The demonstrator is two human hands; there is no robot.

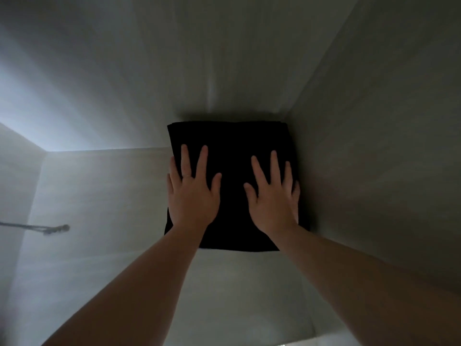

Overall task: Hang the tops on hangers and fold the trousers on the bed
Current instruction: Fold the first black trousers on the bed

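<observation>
Rail: a metal bar with a round end, well to the left of all the fingers and lower than their tips, bare where it shows.

Compartment floor: pale panel, dimly lit, running left from the outermost finger of the left hand. The setting appears to be a wardrobe interior.

Left hand: laid flat on the left part of the folded black garment. Fingers straight and spread, pressing rather than gripping. The outermost finger lies along the cloth's left edge.

Folded black garment: sits under both palms and extends past all the fingertips to a straight far edge. Whether it is trousers cannot be told, as the cloth is too dark. It is folded to a nearly square block, so no long axis is clearly marked. The far and near edges run left to right, the side edges away from the person.

Right hand: flat on the right part, fingers straight and splayed, nothing clasped. The side wall stands just beside its outermost finger.

Assessment: the two flat palms seem meant to push the block squarely into the right corner and flatten it so the folds hold. Stowing looks nearly complete.
</observation>
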